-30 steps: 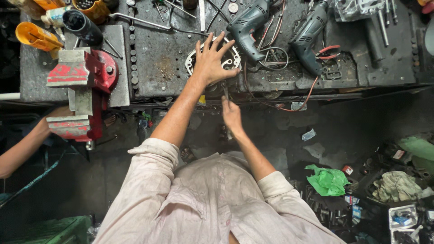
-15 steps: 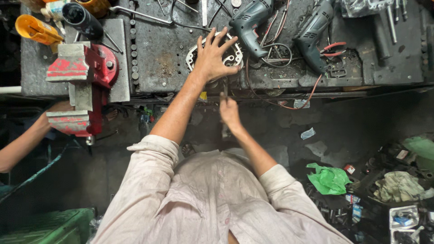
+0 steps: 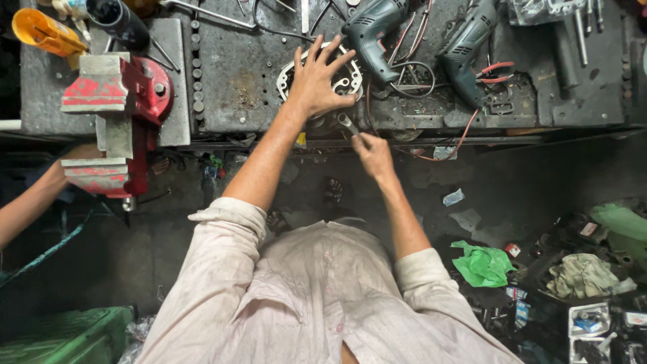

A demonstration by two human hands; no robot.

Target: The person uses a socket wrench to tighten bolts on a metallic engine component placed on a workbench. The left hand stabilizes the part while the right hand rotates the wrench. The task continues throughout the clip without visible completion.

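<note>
My left hand [image 3: 317, 79] lies flat with fingers spread on a round grey metal part with a thin gasket [image 3: 345, 75], near the front edge of the workbench [image 3: 242, 74]. Just below that edge, my right hand [image 3: 372, 152] is closed around a metal wrench [image 3: 348, 124], whose head points up at the part under my left palm. Both forearms are bare and the sleeves of my light shirt are rolled up.
A red bench vise [image 3: 114, 114] is clamped at the bench's left end. Two grey-green power drills [image 3: 377, 30] [image 3: 468, 50] lie behind the part among cables and loose tools. Another person's arm [image 3: 30, 199] reaches in from the left. Green bags [image 3: 484, 264] and boxes litter the floor at right.
My right hand has risen from below the bench edge towards the part, bringing the wrench head up under my left hand. The left hand stayed pressed on the part.
</note>
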